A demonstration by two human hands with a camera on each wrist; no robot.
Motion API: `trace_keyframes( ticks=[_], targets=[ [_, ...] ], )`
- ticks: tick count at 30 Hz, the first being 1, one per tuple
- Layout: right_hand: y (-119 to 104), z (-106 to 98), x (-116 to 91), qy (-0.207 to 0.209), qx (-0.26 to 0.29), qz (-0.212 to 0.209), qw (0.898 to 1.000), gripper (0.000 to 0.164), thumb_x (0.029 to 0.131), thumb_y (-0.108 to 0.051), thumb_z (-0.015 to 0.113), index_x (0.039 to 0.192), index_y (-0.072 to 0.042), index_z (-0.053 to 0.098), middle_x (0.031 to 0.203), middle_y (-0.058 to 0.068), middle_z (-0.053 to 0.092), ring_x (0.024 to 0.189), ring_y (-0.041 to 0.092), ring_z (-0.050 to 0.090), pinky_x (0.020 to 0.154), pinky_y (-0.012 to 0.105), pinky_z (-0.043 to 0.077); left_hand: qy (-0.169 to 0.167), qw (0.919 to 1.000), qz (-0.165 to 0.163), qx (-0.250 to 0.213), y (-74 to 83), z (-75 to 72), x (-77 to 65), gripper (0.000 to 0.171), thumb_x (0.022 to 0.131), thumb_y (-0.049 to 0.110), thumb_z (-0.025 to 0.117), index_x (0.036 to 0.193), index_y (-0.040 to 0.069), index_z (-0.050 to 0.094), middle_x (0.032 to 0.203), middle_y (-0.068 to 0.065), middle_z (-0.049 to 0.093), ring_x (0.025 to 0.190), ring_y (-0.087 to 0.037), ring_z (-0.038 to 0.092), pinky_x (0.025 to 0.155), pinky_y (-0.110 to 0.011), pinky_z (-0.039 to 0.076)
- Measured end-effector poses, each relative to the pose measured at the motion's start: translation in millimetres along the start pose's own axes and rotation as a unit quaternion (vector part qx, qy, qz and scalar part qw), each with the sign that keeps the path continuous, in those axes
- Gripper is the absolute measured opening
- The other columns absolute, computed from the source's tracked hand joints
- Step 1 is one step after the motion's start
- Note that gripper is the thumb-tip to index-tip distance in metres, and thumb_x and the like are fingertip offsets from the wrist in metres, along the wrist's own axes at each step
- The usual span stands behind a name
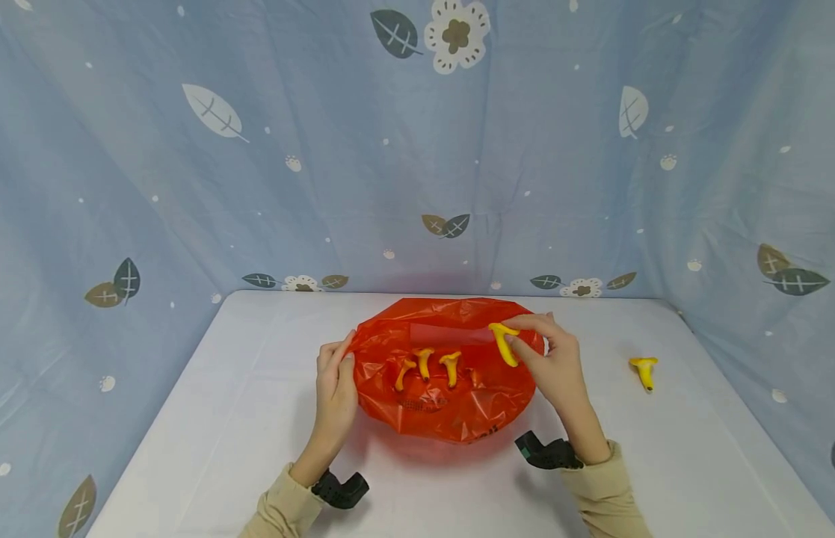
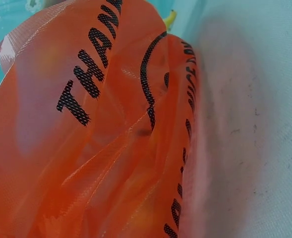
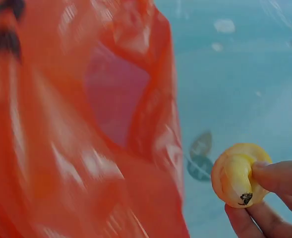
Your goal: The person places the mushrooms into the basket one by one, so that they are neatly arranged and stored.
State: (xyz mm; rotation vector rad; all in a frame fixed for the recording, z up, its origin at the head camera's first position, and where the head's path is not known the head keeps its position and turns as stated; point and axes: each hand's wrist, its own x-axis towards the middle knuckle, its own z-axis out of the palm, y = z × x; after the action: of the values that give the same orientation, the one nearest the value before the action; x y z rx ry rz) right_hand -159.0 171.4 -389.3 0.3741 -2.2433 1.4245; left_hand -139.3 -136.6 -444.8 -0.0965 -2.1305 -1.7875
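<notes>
A red plastic bag (image 1: 451, 418) lies with its mouth spread wide, and several yellow-orange mushrooms (image 1: 451, 366) show inside it. At the bag's left rim, my left hand (image 1: 335, 388) grips the edge between thumb and fingers. My right hand (image 1: 555, 362) pinches a yellow mushroom (image 1: 504, 344) over the right part of the bag's mouth. The right wrist view shows this mushroom (image 3: 237, 176) stem-end toward the camera, with a dark tip, beside the bag (image 3: 131, 183). Black print covers the bag's side (image 2: 111, 148) in the left wrist view; the left hand is hidden there.
Another yellow mushroom (image 1: 644, 372) lies alone on the white table (image 1: 208, 418), to the right of my right hand. A blue curtain (image 1: 363, 149) with leaves and flowers hangs behind and at both sides. Each wrist carries a black camera mount (image 1: 339, 489).
</notes>
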Motion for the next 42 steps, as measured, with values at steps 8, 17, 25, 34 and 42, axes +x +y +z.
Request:
trace_keyframes(
  ticks=[8,17,25,34,42],
  targets=[
    [-9.1,36.8,-9.1,-0.062,0.003,-0.004,0.998,0.021,0.087,0.001,0.073,0.104,-0.01,0.076,0.103,0.003,0.072,0.108,0.025,0.063,0.116,0.056,0.018,0.002,1.0,-0.001,0.005,1.6,0.7,0.0,0.042,0.105,0.008,0.038,0.145,-0.001,0.048,0.12,-0.01,0.045,0.114,-0.015,0.043,0.091,-0.014,0.041],
    [-15.3,68.3,-21.3,-0.112,-0.007,0.009,0.994,0.02,0.084,0.002,0.075,0.099,-0.011,0.077,0.098,-0.005,0.068,0.102,0.018,0.064,0.116,0.054,0.02,-0.003,0.9999,-0.014,-0.002,2.1,1.4,-1.5,0.042,0.106,0.01,0.037,0.146,0.0,0.047,0.12,-0.01,0.044,0.116,-0.017,0.043,0.091,-0.013,0.043],
    [-14.3,88.7,-30.5,-0.152,-0.03,0.046,0.987,0.02,0.083,0.004,0.075,0.097,-0.01,0.077,0.097,-0.005,0.068,0.104,0.02,0.064,0.114,0.049,0.029,-0.003,0.9999,-0.01,-0.001,2.1,2.7,-2.3,0.042,0.106,0.01,0.038,0.145,-0.001,0.047,0.121,-0.01,0.045,0.117,-0.015,0.041,0.093,-0.015,0.04],
    [-2.2,110.9,-38.4,-0.215,-0.072,0.049,0.973,0.016,0.086,-0.002,0.074,0.1,-0.009,0.078,0.103,0.002,0.068,0.102,0.024,0.061,0.09,0.045,0.052,0.003,1.0,0.003,0.001,2.5,4.3,-3.4,0.04,0.106,0.009,0.038,0.143,0.002,0.051,0.119,-0.01,0.046,0.116,-0.015,0.04,0.093,-0.016,0.04],
    [10.1,125.1,-41.9,-0.226,-0.109,0.017,0.968,0.014,0.084,0.001,0.075,0.095,-0.007,0.077,0.097,0.004,0.068,0.089,0.022,0.061,0.078,0.036,0.055,0.0,1.0,0.002,0.003,4.2,4.9,-3.5,0.04,0.106,0.009,0.038,0.143,-0.001,0.05,0.119,-0.01,0.046,0.117,-0.015,0.04,0.095,-0.02,0.038]
  ],
)
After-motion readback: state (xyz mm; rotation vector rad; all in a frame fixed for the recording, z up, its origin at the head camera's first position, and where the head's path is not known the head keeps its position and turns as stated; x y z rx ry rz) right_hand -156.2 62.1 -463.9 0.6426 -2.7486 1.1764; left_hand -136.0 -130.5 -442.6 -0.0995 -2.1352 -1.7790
